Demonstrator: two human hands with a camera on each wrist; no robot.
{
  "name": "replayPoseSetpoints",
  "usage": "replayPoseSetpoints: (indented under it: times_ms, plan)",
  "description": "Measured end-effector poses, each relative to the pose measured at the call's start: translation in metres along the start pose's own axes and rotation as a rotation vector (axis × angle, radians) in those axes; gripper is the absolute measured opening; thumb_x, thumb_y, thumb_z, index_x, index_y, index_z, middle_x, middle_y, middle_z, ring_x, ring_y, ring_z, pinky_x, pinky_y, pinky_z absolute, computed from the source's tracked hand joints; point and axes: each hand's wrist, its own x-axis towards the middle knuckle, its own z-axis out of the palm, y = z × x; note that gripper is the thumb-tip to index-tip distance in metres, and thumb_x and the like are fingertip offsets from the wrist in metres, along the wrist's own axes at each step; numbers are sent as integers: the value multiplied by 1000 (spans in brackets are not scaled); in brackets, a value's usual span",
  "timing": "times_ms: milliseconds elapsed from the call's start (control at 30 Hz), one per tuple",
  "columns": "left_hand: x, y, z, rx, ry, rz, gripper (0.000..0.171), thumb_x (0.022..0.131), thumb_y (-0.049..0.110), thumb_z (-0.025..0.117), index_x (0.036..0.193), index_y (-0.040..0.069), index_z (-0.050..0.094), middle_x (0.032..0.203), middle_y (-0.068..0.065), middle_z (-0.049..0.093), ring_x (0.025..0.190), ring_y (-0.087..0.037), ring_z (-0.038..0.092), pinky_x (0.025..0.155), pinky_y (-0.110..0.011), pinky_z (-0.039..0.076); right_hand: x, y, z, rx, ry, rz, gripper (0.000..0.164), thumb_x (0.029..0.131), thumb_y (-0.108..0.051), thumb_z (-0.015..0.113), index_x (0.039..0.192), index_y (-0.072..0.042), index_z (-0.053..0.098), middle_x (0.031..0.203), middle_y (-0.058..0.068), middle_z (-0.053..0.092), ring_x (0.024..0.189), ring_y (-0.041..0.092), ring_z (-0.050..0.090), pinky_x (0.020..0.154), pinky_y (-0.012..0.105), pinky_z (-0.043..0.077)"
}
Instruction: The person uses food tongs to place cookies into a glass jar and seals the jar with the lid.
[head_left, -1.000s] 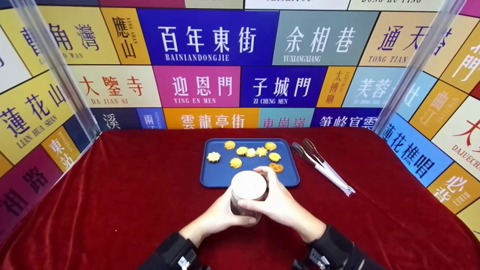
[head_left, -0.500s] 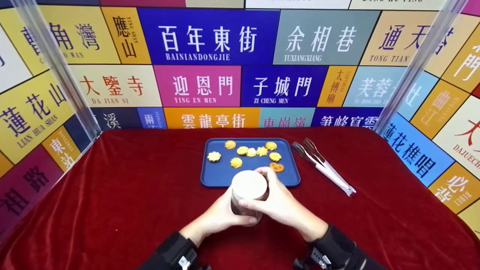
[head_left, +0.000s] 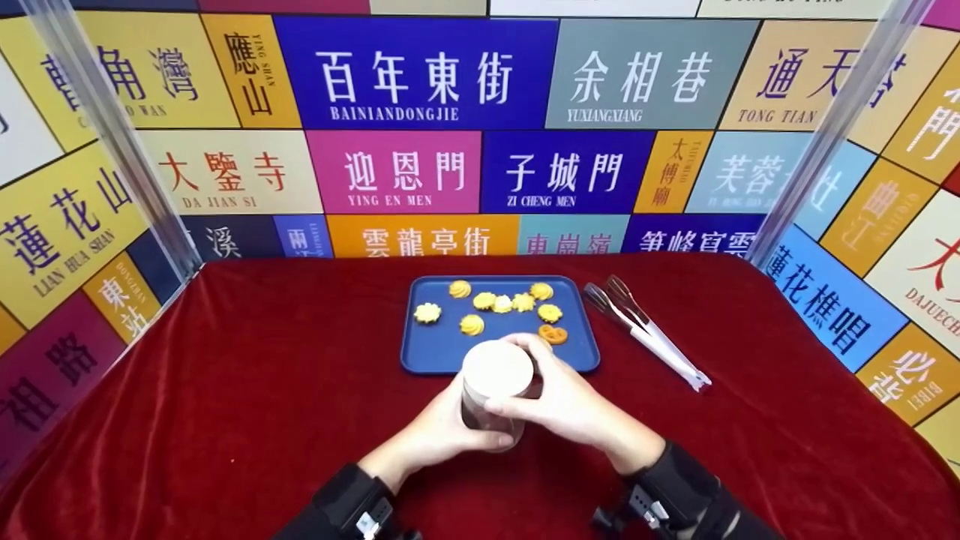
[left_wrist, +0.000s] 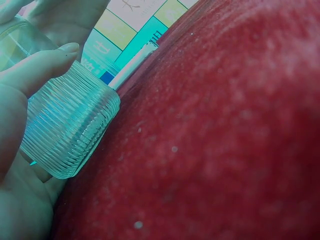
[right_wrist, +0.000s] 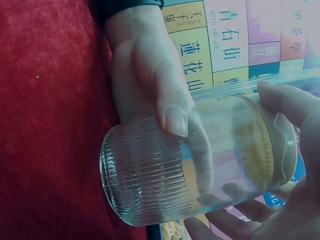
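A clear jar (head_left: pixel 481 417) with a white lid (head_left: pixel 498 369) stands upright between both hands, in front of the tray. My left hand (head_left: pixel 429 435) grips the jar's body, its thumb across the near side. From the right, my right hand (head_left: pixel 574 409) holds the lid, thumb at its near edge and fingers reaching round the far side. In the right wrist view, the jar's lower half (right_wrist: pixel 147 172) is ribbed and its upper part smooth; no contents show in it. The left wrist view shows the ribbed base (left_wrist: pixel 75 125) close over the red cloth.
Behind the jar lies a blue tray (head_left: pixel 439 352) with several yellow cookies (head_left: pixel 472 325) and a pretzel-shaped biscuit (head_left: pixel 553 334). Tongs (head_left: pixel 649 334) rest right of the tray. Red cloth (head_left: pixel 247 397) covers the table, and printed panels (head_left: pixel 420 112) with clear posts surround it.
My right hand has turned slightly at the lid, its thumb shifting a little to the right along the near edge and its wrist outward. The left hand and jar stay in place.
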Motion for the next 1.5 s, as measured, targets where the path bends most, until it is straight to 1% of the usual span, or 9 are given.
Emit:
replayPoseSetpoints:
  times_ms: [167, 300, 400, 567, 700, 867, 1067, 1300, 1500]
  plan:
    - [0, -1, 0, -9, 0, 5, 102, 80, 12, 92, 162, 17, 32, 148, -2, 57, 133, -19, 56, 113, -32, 45, 0, 0, 1, -8, -2, -10, 81, 84, -38, 92, 149, -15, 49, 141, 2, 60, 130, 22, 56, 113, 52, 41]
    - [0, -2, 1, -2, 7, 7, 101, 80, 12, 93, 162, 17, 34, 146, -2, 59, 133, -19, 57, 113, -32, 45, 0, 1, 3, -14, 16, -35, 84, 81, -37, 94, 147, -14, 49, 139, 4, 62, 129, 23, 58, 112, 52, 42]
    - [0, -2, 1, 8, 8, 9, 101, 80, 13, 93, 162, 17, 34, 146, -1, 60, 133, -19, 57, 114, -32, 44, -1, 2, 5, -13, 31, -36, 88, 78, -37, 95, 148, -14, 47, 139, 5, 62, 127, 24, 59, 111, 52, 44]
    - [0, -2, 1, -1, -1, 11, 102, 80, 13, 93, 162, 18, 33, 147, -1, 58, 134, -19, 56, 114, -33, 45, -1, 1, 9, 12, 64, 7, 89, 78, -37, 96, 148, -15, 45, 138, 6, 61, 127, 23, 58, 110, 51, 44]
    - [0, -3, 1, -8, 1, 8, 102, 80, 12, 93, 162, 17, 32, 148, -2, 57, 134, -20, 55, 113, -33, 45, -1, 1, 12, 22, 113, 55, 84, 77, -39, 97, 142, -17, 48, 134, 4, 62, 124, 21, 59, 107, 49, 45]
    - [0, -3, 2, -6, 3, 7, 102, 80, 12, 93, 162, 17, 32, 148, -2, 57, 134, -20, 55, 114, -33, 45, -2, 0, 15, 3, 156, 76, 81, 75, -41, 98, 137, -18, 50, 130, 4, 64, 120, 20, 61, 105, 48, 46]
    - [1, -2, 2, -2, 2, 11, 103, 80, 12, 93, 163, 18, 32, 148, -2, 57, 134, -19, 55, 114, -33, 45, -2, 0, 14, -8, 154, 70, 80, 76, -41, 97, 136, -18, 50, 129, 4, 64, 119, 21, 61, 104, 48, 46]
    - [1, -2, 1, -21, -8, 10, 100, 80, 12, 92, 161, 16, 33, 147, -3, 57, 132, -20, 57, 112, -33, 46, -1, 0, 14, 14, 129, 59, 80, 77, -39, 96, 137, -15, 48, 130, 4, 62, 122, 21, 59, 105, 47, 46]
    - [2, -2, 0, -19, -3, 8, 101, 80, 13, 93, 162, 17, 33, 148, -2, 56, 135, -20, 54, 114, -34, 44, -1, 0, 11, 17, 103, 52, 81, 79, -39, 96, 139, -16, 47, 132, 5, 62, 123, 22, 59, 107, 48, 45]
